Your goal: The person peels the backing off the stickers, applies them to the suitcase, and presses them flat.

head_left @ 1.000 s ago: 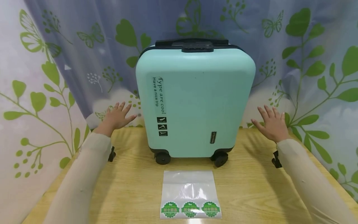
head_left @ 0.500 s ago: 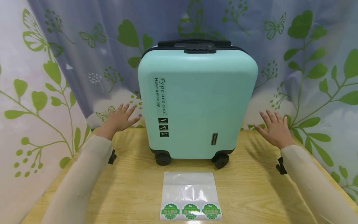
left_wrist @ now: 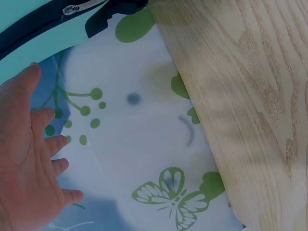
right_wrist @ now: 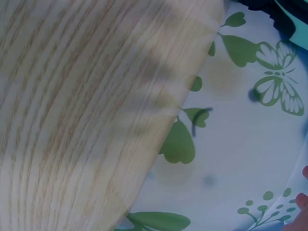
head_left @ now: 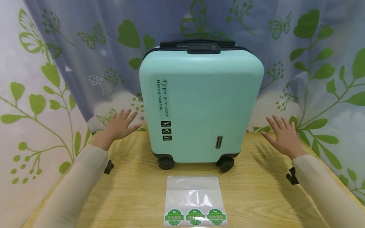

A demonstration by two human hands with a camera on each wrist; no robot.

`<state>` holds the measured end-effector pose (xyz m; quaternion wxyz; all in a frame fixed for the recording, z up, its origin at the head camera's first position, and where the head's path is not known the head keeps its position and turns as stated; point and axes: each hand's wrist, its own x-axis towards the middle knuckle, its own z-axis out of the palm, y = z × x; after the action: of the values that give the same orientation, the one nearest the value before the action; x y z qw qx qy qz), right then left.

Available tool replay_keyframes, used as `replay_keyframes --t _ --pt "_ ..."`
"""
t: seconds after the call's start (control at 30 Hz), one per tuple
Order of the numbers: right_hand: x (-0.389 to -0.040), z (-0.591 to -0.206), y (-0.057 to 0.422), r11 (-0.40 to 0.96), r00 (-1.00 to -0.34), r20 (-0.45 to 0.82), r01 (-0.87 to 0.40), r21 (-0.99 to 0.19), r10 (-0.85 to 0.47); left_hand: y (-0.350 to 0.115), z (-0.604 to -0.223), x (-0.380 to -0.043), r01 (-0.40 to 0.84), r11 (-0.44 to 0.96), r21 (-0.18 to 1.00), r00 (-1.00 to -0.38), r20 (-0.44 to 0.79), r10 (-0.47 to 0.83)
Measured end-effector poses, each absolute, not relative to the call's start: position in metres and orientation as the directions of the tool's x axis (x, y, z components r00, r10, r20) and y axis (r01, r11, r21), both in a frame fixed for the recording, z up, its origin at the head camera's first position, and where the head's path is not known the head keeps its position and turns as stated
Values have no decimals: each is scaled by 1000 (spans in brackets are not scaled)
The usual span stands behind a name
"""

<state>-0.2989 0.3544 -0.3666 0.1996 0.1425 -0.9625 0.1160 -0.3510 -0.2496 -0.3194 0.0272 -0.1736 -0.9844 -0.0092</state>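
Note:
A mint-green hard-shell suitcase [head_left: 196,107] stands upright on its black wheels, its lettered face toward me. To its left my left hand [head_left: 118,126] is held out with fingers spread, holding nothing. My right hand [head_left: 285,137] is spread the same way on the right, apart from the suitcase. In the left wrist view the left hand [left_wrist: 31,154] shows its palm side, with part of the suitcase's zipper [left_wrist: 79,7] above it. Only a few fingertips [right_wrist: 301,199] of the right hand enter the right wrist view. In front of the suitcase lies a clear plastic sheet with green round stickers [head_left: 195,202].
The wooden table [head_left: 137,196] bears the suitcase and the sheet. Behind it hangs a curtain [head_left: 114,57] printed with leaves and butterflies, close to the suitcase's back. Black straps or clips [head_left: 292,175] show beneath both wrists.
My right hand has shifted slightly right and down, farther from the suitcase. The left hand stays spread at nearly the same place. The suitcase and sheet have not moved on the table.

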Motion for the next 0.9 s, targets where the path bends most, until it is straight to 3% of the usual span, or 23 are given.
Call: replay_keyframes --t 0.6,0.9 --pt "-253 -371 325 845 -781 512 -504 -180 -357 -249 -344 -299 477 873 100 -877 125 465" --pt "-230 -372 300 756 -615 637 -650 -78 -464 -238 -353 -266 621 770 144 -781 189 595"
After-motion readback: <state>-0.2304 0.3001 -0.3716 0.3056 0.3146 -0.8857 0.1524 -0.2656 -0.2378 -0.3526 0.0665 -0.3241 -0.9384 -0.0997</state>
